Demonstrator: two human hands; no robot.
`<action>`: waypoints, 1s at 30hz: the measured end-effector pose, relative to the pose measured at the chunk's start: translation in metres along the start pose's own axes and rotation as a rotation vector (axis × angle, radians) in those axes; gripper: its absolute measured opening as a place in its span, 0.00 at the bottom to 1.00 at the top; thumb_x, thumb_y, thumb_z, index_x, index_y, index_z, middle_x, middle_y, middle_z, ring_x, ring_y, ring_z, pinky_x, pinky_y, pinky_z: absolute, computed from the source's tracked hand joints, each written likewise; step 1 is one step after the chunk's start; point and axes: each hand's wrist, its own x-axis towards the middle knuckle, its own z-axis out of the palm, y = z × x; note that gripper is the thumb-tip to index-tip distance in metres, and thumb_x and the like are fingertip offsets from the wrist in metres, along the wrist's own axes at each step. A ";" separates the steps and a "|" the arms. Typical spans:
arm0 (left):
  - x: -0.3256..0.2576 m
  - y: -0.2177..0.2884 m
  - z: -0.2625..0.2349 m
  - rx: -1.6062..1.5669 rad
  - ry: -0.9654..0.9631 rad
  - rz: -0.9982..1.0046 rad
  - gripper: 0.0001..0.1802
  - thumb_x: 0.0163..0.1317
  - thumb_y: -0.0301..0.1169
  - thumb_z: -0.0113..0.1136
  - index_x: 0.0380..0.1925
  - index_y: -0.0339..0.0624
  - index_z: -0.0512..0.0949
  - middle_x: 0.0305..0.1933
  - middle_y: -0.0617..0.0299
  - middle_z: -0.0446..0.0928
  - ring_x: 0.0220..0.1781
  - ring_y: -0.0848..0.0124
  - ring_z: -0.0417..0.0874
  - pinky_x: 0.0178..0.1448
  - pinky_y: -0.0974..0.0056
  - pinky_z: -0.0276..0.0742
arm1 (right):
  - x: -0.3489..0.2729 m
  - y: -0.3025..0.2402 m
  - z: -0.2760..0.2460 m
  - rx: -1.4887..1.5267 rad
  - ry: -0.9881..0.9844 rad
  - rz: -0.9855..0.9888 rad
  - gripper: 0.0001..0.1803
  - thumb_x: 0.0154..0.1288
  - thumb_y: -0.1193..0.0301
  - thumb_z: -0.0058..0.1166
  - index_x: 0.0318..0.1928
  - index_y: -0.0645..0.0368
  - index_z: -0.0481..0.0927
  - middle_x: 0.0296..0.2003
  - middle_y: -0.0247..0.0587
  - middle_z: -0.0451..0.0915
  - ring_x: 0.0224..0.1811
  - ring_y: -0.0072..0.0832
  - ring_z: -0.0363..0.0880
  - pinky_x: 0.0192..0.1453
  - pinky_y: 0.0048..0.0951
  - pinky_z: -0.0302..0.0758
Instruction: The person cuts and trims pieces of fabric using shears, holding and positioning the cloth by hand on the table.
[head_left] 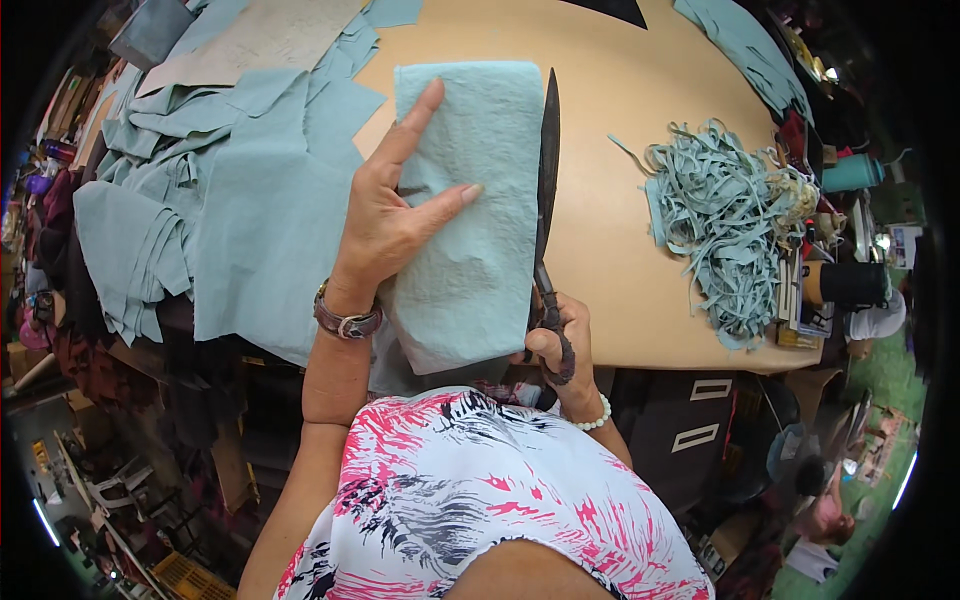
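A light blue-green piece of fabric (460,270) lies lengthwise in front of me, its near end at the table's front edge. My left hand (390,220) rests on its left side, thumb and forefinger stretched apart on top; the other fingers are hidden. Along the fabric's right edge runs a pair of large dark scissors (548,160), blades pointing away from me and seemingly together. My right hand (565,345) grips their wrapped handles near the fabric's lower right corner.
Cut pieces of the same fabric (255,220) are heaped on the left, some hanging over the edge. A tangle of thin fabric strips (720,225) sits on the right of the tan table (610,270). Beyond it are a teal mug (852,173) and a dark cylindrical container (853,284).
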 end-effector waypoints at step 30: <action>-0.054 -0.037 -0.052 -0.866 0.349 -0.429 0.37 0.44 0.23 0.46 0.60 0.28 0.56 0.56 0.41 0.66 0.47 0.65 0.78 0.43 0.70 0.80 | 0.140 -0.053 -0.065 -1.628 0.373 -0.531 0.21 0.46 0.64 0.60 0.40 0.63 0.75 0.42 0.53 0.73 0.43 0.41 0.73 0.43 0.36 0.71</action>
